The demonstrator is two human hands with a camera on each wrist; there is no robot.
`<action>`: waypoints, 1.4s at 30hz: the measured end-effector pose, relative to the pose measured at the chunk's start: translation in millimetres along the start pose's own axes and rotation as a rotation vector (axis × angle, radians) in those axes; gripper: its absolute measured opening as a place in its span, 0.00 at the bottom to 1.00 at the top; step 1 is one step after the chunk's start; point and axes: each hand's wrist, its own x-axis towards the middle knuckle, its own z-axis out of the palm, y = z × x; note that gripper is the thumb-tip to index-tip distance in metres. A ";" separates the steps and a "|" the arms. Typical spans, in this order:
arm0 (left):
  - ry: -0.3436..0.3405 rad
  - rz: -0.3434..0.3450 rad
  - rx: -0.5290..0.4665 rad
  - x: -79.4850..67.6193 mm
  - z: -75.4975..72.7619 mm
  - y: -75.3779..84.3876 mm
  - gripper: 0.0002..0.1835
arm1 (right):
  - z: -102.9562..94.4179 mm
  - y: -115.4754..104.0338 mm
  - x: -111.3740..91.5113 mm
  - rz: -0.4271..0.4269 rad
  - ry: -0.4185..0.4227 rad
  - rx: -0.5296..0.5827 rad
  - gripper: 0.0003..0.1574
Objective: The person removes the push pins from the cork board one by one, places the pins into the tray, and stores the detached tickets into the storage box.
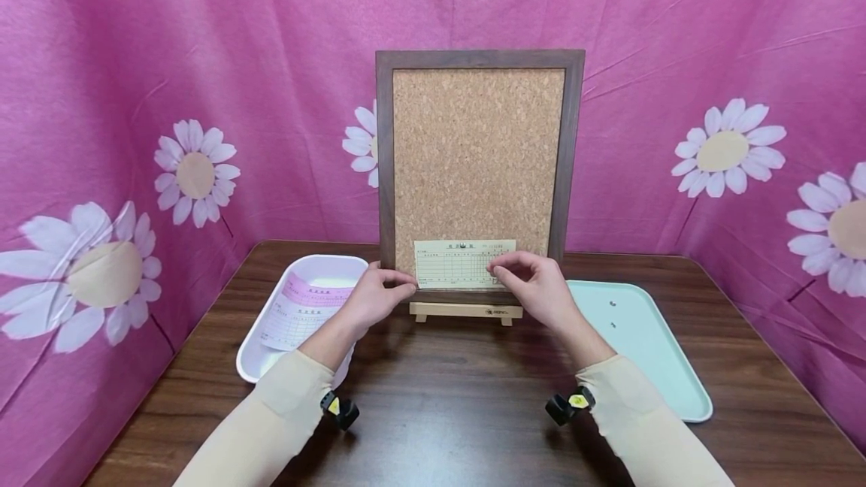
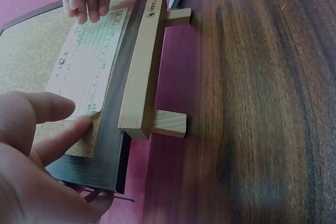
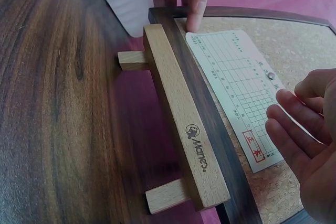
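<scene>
A pale green printed slip (image 1: 460, 264) lies against the lower part of the framed cork board (image 1: 476, 149). Near the middle of its top edge sits a small metallic thumbtack (image 3: 271, 76). My left hand (image 1: 375, 295) has thumb and forefinger at the slip's lower left corner; the forefinger touches that corner, which curls up slightly in the left wrist view. My right hand (image 1: 534, 284) hovers close over the slip's right part, its fingers loosely bent with no object visible between them. In the right wrist view its fingertips (image 3: 273, 124) stand near a red stamped box.
A light wooden easel (image 1: 467, 310) supports the board. To the left, a white tray (image 1: 338, 263) holds pink and lilac slips (image 1: 294, 322). A mint green tray (image 1: 649, 352) with two small dark pieces (image 1: 613, 325) lies right. A flowered pink cloth (image 1: 291, 96) hangs behind.
</scene>
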 end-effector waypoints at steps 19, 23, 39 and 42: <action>0.023 -0.032 0.060 -2.3 4.2 4.6 0.13 | 0.5 1.6 -1.4 0.007 0.005 -0.016 0.10; 0.017 -0.042 0.030 -3.1 5.3 5.0 0.13 | 0.7 1.6 -1.1 0.006 0.001 -0.011 0.10; 0.069 -0.016 -0.044 6.3 6.2 8.7 0.15 | 5.9 -1.5 3.7 -0.027 -0.007 -0.015 0.09; 0.065 -0.002 -0.053 7.4 5.8 10.8 0.14 | 9.4 -2.9 6.8 -0.046 0.003 -0.038 0.08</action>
